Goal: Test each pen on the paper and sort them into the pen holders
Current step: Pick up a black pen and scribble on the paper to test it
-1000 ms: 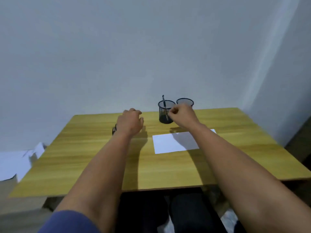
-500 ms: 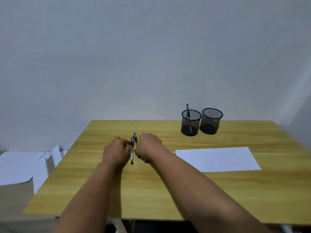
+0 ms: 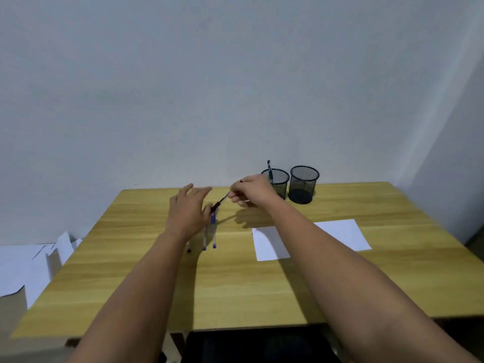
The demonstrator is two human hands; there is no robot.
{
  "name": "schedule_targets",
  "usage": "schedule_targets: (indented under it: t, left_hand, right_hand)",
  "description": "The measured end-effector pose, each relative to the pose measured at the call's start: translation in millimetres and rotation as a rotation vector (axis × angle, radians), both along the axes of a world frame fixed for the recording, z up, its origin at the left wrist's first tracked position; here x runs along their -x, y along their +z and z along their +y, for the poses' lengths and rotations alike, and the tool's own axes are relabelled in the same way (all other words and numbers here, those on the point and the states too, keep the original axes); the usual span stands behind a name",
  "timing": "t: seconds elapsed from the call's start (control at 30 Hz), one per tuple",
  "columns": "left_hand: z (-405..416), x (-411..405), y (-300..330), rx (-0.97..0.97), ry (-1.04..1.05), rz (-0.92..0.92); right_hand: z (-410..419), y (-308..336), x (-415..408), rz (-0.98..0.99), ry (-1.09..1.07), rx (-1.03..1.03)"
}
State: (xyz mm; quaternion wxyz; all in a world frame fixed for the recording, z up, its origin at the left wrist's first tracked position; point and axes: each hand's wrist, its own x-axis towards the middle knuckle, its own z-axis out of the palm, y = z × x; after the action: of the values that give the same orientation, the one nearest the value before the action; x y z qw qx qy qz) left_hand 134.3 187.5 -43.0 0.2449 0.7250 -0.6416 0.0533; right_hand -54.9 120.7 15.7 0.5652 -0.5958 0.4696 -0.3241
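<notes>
I see my right hand raised above the wooden counter, its grip pinching a dark pen near the upper end, so the pen slants down and left toward my left hand. That left hand hovers with its fingers spread, holding nothing, just left of the pen's lower tip. I take the left pen holder as my landmark. My right hand sits just left of it and partly in front of its wall. 1 pen stands inside it, leaning against the left rim and poking above it. The right pen holder stands just beside it to the right, apart by a narrow gap; I see no pen sticking out of it. The white paper lies flat in front of the holder, nearer me, partly hidden by my right forearm. The loose pens lie well left of the holder and nearer me, close together, partly under my left hand; 2 show purple ends and 1 a dark end.
</notes>
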Motion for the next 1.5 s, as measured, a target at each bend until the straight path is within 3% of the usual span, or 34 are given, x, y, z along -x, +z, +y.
schedule_targets:
  t: [0.1,0.23,0.37,0.47,0.67,0.83,0.93,1.23,1.5]
  left_hand:
    - [-3.3,31.2,12.8,0.094,-0.106,0.134]
    - [-8.3,65.4,22.9,0.02,-0.227,0.247]
    - [-8.2,96.5,38.3,0.034,-0.319,0.453]
    - [-2.8,110.9,44.6,-0.061,-0.292,0.573]
    - [-3.8,131.3,47.0,-0.136,-0.29,0.632]
    - [-2.2,144.5,52.0,-0.363,-0.42,0.996]
    - [-4.5,146.4,59.4,-0.398,-0.419,1.145]
    - [-17.8,145.7,45.4,-0.461,-0.355,1.221]
    - [-26.8,140.6,46.8,-0.482,-0.369,1.467]
  right_hand:
    - [-3.4,-5.6,34.5,-0.191,-0.139,-0.073]
    - [-2.5,-19.2,58.2,-0.4,-0.299,-0.13]
    - [5.6,-24.0,66.9,-0.396,-0.301,-0.16]
    - [4.3,-20.2,73.5,-0.451,-0.389,-0.137]
    - [4.3,-20.4,77.7,-0.392,-0.31,-0.137]
    - [-4.5,-16.6,72.2,-0.3,-0.475,-0.113]
    - [-10.7,-6.2,69.9,-0.231,-0.488,-0.081]
    - [-25.2,-20.4,64.0,-0.155,-0.45,-0.033]
    - [-43.4,-20.3,45.1,-0.169,-0.516,0.005]
